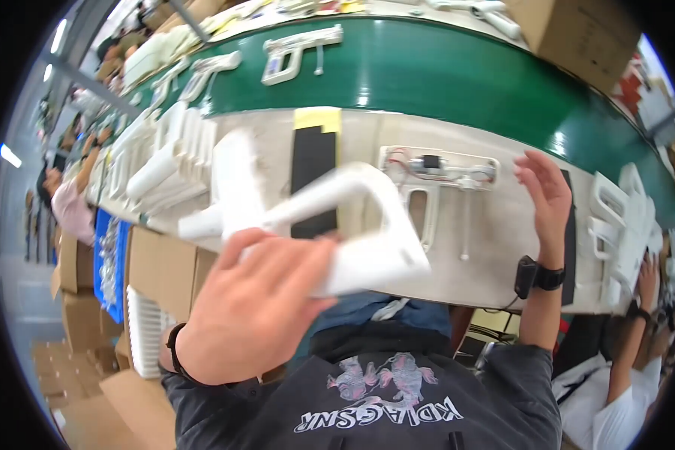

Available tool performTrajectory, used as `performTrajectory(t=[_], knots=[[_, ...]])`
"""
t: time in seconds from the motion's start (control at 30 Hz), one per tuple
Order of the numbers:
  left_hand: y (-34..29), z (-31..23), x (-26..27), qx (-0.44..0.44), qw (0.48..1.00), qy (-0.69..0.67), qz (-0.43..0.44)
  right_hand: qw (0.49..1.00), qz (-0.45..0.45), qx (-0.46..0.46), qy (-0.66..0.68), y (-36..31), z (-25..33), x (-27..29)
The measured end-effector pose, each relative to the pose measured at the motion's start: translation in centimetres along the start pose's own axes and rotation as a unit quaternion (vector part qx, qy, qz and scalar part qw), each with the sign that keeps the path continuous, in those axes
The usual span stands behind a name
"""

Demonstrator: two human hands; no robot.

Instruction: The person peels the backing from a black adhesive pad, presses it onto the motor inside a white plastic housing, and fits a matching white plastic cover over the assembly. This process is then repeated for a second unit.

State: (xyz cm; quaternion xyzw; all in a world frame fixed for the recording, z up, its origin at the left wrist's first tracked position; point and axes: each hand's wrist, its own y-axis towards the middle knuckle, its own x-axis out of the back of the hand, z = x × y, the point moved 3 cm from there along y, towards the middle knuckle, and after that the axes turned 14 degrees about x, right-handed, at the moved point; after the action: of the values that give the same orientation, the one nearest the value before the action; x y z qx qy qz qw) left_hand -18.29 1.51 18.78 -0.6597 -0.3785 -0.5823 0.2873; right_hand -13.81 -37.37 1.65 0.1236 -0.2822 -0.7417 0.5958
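My left hand is clenched around a white plastic housing shell — blurred, tilted, held up above the near edge of the table. My right hand is released, fingers spread, palm hovering over the table just right of an opened white housing lying flat with wires and a small dark part showing inside. A black wrist strap sits on the right wrist. A black mat with a yellow tag lies behind the held shell. Stacked white shells sit at the left of the table — more white shells at the right. Green conveyor belt runs beyond, carrying a white housing. Cardboard boxes below left.
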Motion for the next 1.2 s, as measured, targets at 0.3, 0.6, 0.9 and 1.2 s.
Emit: performTrajectory(t=[0.3, 0.6, 0.9, 1.2], knots=[[8.3, -2.1, -9.4, -0.394, 0.911, 0.103, -0.068, 0.875, 0.323, 0.124, -0.340, 4.0, 7.4, -2.4], [9.2, 1.2, -10.1, -0.359, 0.925, 0.115, -0.050, 0.889, 0.320, 0.112, -0.306, 3.5, 4.0, -1.7], [13.3, 5.8, -14.1, 0.045, 0.942, -0.307, -0.127, 0.941, 0.239, 0.075, -0.226, 2.1, 0.2, -2.3], [15.4, 7.2, -18.5, 0.077, 0.879, -0.469, 0.038, 0.959, 0.213, 0.050, -0.180, 0.9, -2.2, -2.1]])
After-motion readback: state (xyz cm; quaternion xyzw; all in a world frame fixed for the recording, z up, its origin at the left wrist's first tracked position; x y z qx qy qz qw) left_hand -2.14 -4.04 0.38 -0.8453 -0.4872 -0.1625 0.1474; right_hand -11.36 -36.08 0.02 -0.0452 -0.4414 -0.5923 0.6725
